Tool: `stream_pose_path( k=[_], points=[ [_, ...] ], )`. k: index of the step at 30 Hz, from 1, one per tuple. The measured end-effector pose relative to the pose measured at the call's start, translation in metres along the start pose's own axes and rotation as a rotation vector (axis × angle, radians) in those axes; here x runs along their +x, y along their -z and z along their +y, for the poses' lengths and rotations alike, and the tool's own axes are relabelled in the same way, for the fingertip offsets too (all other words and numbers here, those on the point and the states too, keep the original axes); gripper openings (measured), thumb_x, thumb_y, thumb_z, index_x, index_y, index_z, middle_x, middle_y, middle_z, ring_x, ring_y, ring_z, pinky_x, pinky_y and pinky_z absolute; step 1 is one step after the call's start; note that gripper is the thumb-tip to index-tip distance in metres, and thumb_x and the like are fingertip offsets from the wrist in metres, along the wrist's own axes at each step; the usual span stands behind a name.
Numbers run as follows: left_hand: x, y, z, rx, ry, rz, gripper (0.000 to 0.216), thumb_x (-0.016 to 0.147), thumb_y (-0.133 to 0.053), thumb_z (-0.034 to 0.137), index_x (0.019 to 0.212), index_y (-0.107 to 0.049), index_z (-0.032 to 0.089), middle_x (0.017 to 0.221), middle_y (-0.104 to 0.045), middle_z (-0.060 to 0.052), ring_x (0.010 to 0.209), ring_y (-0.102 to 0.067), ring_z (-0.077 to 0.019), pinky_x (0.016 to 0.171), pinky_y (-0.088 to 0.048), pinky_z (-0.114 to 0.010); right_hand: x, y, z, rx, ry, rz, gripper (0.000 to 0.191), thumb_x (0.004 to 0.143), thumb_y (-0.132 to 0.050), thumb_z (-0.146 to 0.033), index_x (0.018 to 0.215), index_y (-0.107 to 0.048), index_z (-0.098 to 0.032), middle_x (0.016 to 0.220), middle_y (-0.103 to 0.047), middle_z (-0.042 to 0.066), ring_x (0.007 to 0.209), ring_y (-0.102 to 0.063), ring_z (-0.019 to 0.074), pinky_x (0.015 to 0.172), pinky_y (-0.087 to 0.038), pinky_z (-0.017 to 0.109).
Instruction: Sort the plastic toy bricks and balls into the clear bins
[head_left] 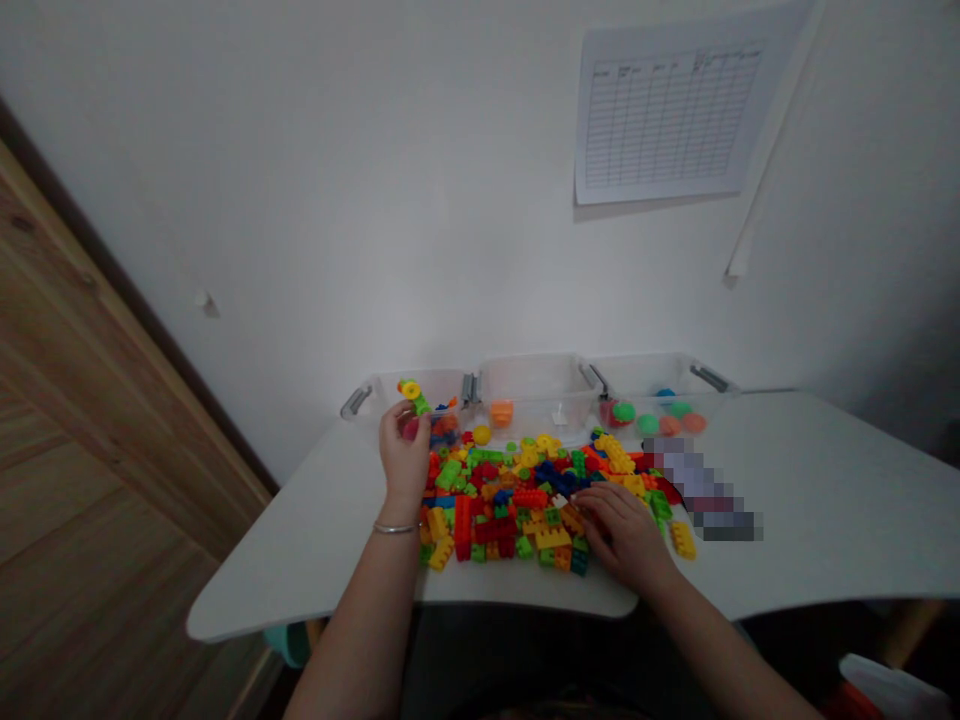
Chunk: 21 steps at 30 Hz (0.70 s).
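Observation:
My left hand [405, 445] is raised at the left end of the pile, beside the left clear bin. Its fingers are closed on a toy brick piece [418, 400] in yellow and green, which stands up above the fingertips. Toward the right of the pile lies my right hand [626, 525], palm down, with its fingers stretched over the bricks and the thumb apart. A small white brick [561, 502] is right at its fingertips; whether they touch is unclear. Between both hands spreads a heap of building bricks [495, 530] in red, yellow, green, orange and blue.
Three clear bins stand along the wall: the left bin [360, 400] holds red and blue pieces, the middle bin [529, 375] an orange piece, the right bin [645, 370] round green and orange ones. A blurred-out item [705, 490] lies right of the heap on the white table [810, 500].

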<state>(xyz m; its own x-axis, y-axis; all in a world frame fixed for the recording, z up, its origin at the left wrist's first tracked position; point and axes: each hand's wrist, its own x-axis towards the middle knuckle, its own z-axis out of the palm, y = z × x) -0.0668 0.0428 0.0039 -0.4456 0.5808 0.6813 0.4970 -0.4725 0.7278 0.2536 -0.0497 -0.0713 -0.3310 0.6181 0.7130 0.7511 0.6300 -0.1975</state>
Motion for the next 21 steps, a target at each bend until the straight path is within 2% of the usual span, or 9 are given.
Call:
stream_pose_path(
  k=[4, 8, 15, 21],
  points=[
    [0.017, -0.007, -0.006, 0.021, 0.013, -0.045, 0.042, 0.081, -0.062, 0.028, 0.119, -0.047, 0.021, 0.123, -0.058, -0.01, 0.101, -0.063, -0.017, 0.088, -0.053, -0.03, 0.0, 0.0, 0.0, -0.001, -0.006, -0.01, 0.022, 0.087, -0.051, -0.022, 0.105, -0.064, -0.022, 0.105, -0.07, 0.008, 0.103, -0.063, 0.0235, 0.093, -0.051, 0.043],
    [0.037, -0.012, -0.01, 0.15, 0.042, -0.112, 0.042, 0.08, -0.06, 0.023, 0.119, -0.047, 0.019, 0.122, -0.059, -0.01, 0.098, -0.064, -0.0178, 0.083, -0.054, -0.03, 0.0, 0.0, 0.0, 0.001, -0.004, -0.009, 0.022, 0.087, -0.051, -0.02, 0.105, -0.063, -0.021, 0.105, -0.07, 0.008, 0.104, -0.062, 0.0231, 0.094, -0.051, 0.043],
    [0.053, -0.007, -0.018, 0.63, -0.03, -0.206, 0.026, 0.082, -0.056, 0.023, 0.107, -0.059, 0.018, 0.11, -0.059, -0.01, 0.103, -0.06, -0.0231, 0.092, -0.047, -0.036, 0.0, -0.001, 0.001, 0.01, 0.002, 0.0, 0.023, 0.086, -0.051, -0.02, 0.105, -0.064, -0.022, 0.104, -0.071, 0.008, 0.103, -0.063, 0.0228, 0.092, -0.052, 0.043],
    [0.064, -0.007, -0.011, 0.791, 0.024, -0.303, 0.027, 0.086, -0.05, 0.025, 0.104, -0.069, 0.024, 0.116, -0.055, -0.009, 0.103, -0.06, -0.0244, 0.09, -0.046, -0.036, 0.0, -0.001, 0.001, 0.005, 0.004, 0.001, 0.022, 0.088, -0.05, -0.02, 0.104, -0.064, -0.022, 0.104, -0.07, 0.008, 0.103, -0.063, 0.0228, 0.094, -0.051, 0.043]
  ],
)
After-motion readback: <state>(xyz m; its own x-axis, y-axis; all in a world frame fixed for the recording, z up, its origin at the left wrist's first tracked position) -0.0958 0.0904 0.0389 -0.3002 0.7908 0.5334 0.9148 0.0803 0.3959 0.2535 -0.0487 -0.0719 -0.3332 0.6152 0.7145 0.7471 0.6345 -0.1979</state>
